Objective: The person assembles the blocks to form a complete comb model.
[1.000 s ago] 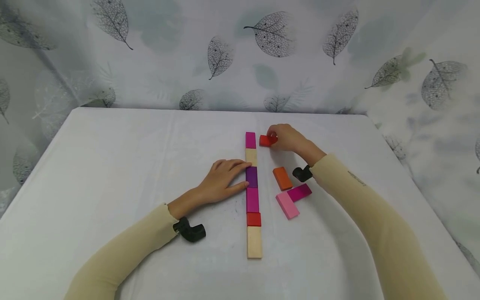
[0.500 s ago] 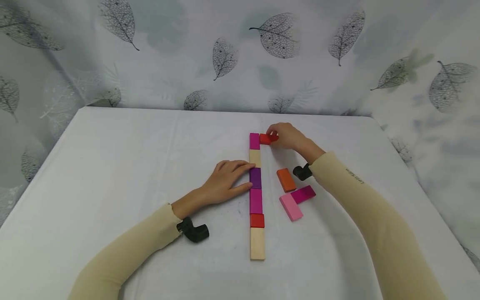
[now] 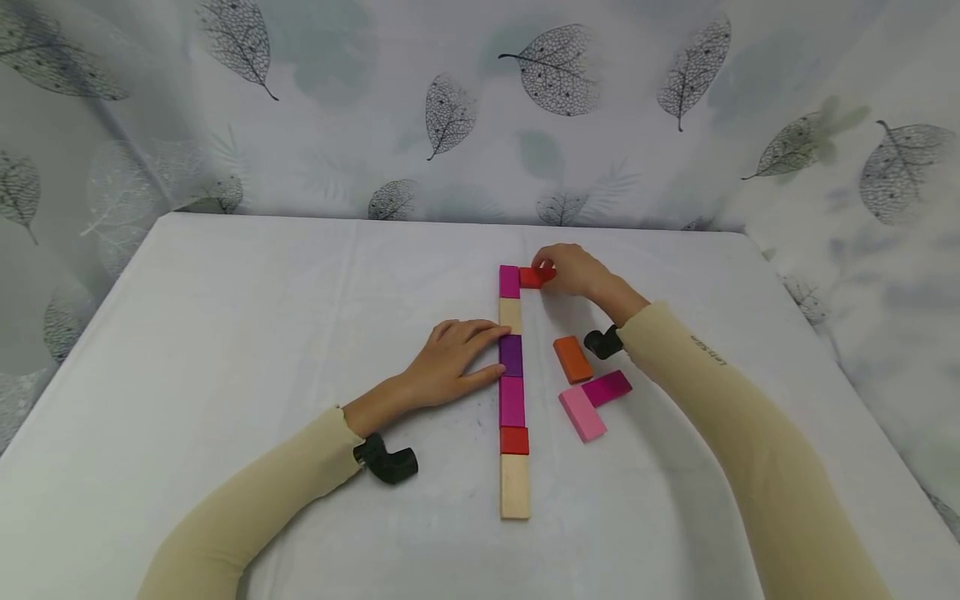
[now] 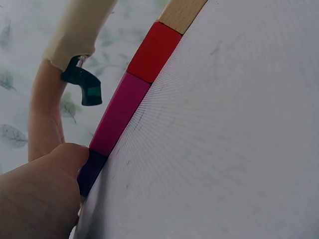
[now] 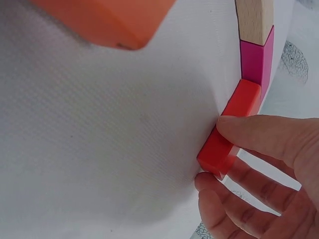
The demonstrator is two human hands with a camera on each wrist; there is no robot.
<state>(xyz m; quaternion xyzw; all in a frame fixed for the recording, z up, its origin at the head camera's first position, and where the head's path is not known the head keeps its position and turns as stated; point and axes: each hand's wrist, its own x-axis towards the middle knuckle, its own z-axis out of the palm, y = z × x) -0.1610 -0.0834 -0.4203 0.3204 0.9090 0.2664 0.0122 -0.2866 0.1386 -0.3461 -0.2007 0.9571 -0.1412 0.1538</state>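
Observation:
A straight row of several wooden blocks runs away from the person. My right hand (image 3: 572, 271) pinches a red block (image 5: 227, 132) between thumb and fingers. The red block lies crosswise, its left end against the far magenta block (image 3: 509, 282). My left hand (image 3: 447, 367) rests along the row's left side with its fingers extended. Its thumb touches the row near the purple block (image 3: 512, 357), and a fingertip lies by the plain wood block (image 3: 510, 316). Nearer in the row are another magenta block (image 4: 119, 114), a short red block (image 4: 155, 51) and a long plain block (image 3: 515, 487).
To the right of the row lie an orange block (image 3: 572, 360), a pink block (image 3: 582, 414) and a loose magenta block (image 3: 607, 387), the last two touching. The white table (image 3: 300, 275) ends at a leaf-patterned curtain (image 3: 315, 117).
My right hand has brought the red block left, closing the small gap to the far magenta block. The left hand stays in place on the row. The head view has shifted slightly.

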